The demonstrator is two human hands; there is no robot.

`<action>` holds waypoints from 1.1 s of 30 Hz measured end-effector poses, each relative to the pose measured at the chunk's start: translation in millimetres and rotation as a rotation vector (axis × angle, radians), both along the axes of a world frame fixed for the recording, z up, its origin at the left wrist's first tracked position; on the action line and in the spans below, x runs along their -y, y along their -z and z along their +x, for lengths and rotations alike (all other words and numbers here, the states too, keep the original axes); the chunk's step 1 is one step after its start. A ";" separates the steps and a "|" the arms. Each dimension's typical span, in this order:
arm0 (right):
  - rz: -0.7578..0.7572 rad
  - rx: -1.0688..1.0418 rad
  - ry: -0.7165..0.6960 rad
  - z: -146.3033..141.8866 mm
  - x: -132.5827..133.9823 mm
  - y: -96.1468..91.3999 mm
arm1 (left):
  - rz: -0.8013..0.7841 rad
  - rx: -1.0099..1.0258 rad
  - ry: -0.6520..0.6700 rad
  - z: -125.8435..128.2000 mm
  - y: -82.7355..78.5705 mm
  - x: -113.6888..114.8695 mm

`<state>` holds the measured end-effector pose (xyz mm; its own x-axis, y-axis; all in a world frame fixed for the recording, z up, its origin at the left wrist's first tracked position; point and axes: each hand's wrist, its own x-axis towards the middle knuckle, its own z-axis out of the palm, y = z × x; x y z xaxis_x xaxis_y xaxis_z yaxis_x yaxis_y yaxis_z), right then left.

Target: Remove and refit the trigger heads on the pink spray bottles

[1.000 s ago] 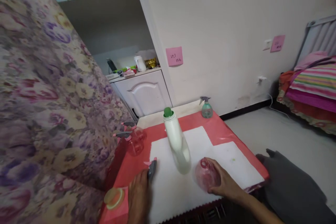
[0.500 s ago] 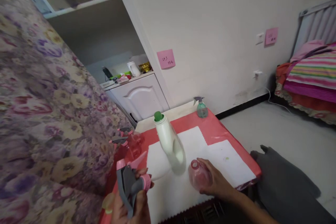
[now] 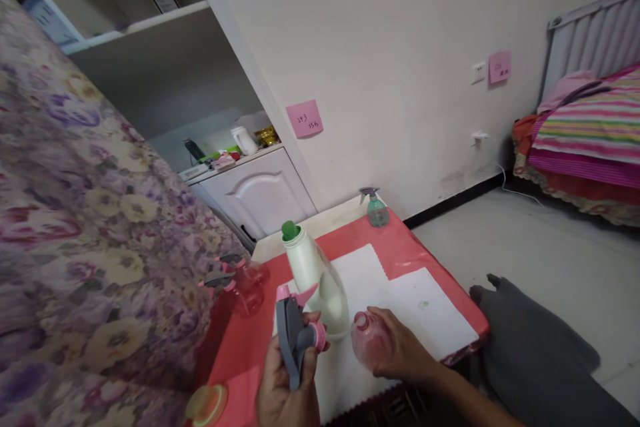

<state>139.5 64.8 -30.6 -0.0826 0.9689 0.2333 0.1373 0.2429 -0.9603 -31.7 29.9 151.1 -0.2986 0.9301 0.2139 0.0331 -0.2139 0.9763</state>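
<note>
My left hand is closed around a grey and pink spray trigger head, held up above the white mat, its nozzle pointing up and its collar turned toward the right. My right hand grips a clear pink bottle that stands on the mat, its open neck just right of the trigger head. A tall white bottle with a green cap stands directly behind them.
Two pink spray bottles sit at the red table's left edge by the flowered sofa. A green spray bottle stands at the far corner. A round yellow lid lies near left. Grey cloth lies right.
My left hand picked the trigger head up off the mat, raised it and carried it right toward the pink bottle's neck. The right hand stayed on the bottle.
</note>
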 end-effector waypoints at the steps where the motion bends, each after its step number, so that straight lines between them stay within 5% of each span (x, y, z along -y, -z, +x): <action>1: 0.003 -0.001 0.004 -0.2 -0.2 -0.5 | 0.001 -0.006 0.024 0.7 2.1 -2.2; 10: 0.020 -0.013 0.008 -2.0 -3.4 6.0 | -0.056 0.018 0.233 26.4 40.5 -29.9; 16: 0.049 -0.033 0.004 -1.0 -4.5 6.9 | -0.085 -0.001 0.241 37.1 68.2 -39.1; 33: 0.084 -0.038 0.034 -1.7 -0.9 0.0 | -0.096 -0.221 0.259 30.2 86.8 -43.1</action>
